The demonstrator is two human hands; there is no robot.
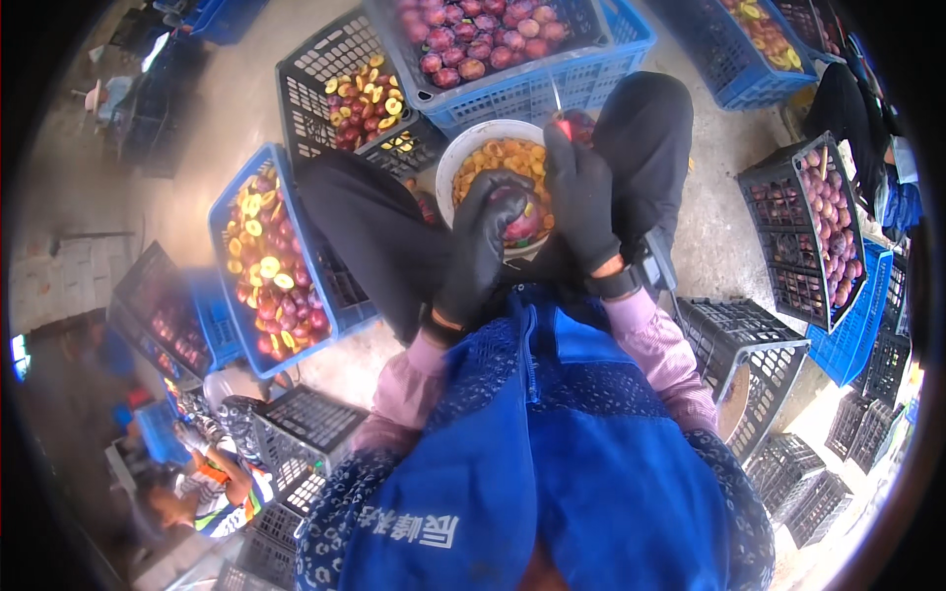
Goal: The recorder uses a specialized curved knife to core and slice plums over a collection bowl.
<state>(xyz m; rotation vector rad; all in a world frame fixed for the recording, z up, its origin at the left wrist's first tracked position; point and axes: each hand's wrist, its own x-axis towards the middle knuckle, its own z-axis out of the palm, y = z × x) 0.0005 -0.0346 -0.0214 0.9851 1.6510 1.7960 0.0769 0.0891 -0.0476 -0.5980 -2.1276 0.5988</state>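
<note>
My left hand, in a dark glove, is closed around a red-purple plum above the near side of a white bucket. Small orange-yellow fruit pieces or pits fill the bucket, which stands between my knees. To its right, my gloved right hand is raised, its fingers closed on a small knife. The thin blade points away from me, and a bit of red shows at the grip. A dark red round shape beside those fingers is partly hidden.
Beyond the bucket, a crate of whole plums rests on a blue crate. Halved plums fill a black crate and a blue crate leftward. A plum crate stands right. Another person sits lower left.
</note>
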